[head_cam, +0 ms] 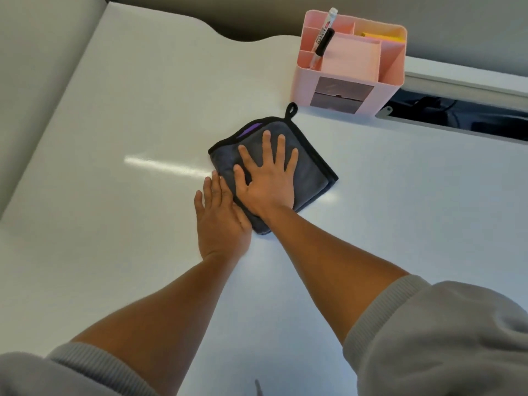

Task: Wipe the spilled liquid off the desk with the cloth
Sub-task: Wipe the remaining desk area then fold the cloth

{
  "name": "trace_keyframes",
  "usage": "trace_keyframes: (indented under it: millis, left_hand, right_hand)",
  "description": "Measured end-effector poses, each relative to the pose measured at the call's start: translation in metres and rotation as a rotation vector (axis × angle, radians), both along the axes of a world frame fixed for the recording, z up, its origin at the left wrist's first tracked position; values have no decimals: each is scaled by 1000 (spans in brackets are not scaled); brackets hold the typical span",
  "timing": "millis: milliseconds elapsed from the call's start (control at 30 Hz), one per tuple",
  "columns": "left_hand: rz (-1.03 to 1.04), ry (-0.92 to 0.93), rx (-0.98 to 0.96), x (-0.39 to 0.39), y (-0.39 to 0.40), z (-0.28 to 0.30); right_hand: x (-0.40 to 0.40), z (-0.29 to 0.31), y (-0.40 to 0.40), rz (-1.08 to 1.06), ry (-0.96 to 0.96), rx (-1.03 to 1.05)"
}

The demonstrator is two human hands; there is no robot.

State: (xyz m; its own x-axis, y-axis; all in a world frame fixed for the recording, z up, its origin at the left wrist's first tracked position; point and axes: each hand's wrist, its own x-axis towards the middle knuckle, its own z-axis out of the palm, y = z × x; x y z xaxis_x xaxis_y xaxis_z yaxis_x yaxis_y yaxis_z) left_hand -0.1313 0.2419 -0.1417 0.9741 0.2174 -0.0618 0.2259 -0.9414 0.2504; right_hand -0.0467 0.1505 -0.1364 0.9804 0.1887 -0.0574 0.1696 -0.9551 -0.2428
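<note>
A folded grey cloth (310, 167) with black trim, a purple tag and a hanging loop lies flat on the white desk (128, 138), near its middle. My right hand (267, 178) rests flat on top of the cloth with fingers spread, palm down. My left hand (220, 221) lies flat on the desk at the cloth's near-left edge, its fingers touching the cloth's border. I see no liquid on the desk around the cloth; only a bright light reflection streaks the surface to the left.
A pink desk organiser (351, 70) with a marker pen (324, 38) and yellow notes stands behind the cloth to the right. A dark cable slot (457, 112) runs along the desk's back right. Grey partition walls border the left and back.
</note>
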Motion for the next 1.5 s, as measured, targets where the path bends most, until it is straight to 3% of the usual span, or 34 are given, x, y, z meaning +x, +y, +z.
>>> trace_keyframes:
  millis: [300, 700, 900, 1033, 1167, 1300, 1500]
  left_hand:
    - [21, -19, -27, 0, 3, -7]
    - [39, -54, -62, -1, 0, -4]
    - [50, -61, -27, -1, -4, -4]
    - [122, -54, 23, 4, -16, 5]
    - [292, -152, -49, 18, -56, 24]
    - [183, -236, -225, 31, -109, 35]
    - [92, 63, -257, 48, -166, 41]
  right_hand:
    - [-18, -4, -29, -175, -21, 71]
    - [-38, -5, -143, -373, -59, 69]
    - [-43, 0, -175, -481, 5, 63]
    - [-45, 10, -186, -418, 115, 50]
    - [-42, 27, -202, -363, 166, 101]
    - [-39, 44, -223, -582, 166, 171]
    - [-29, 66, -255, -716, 333, 224]
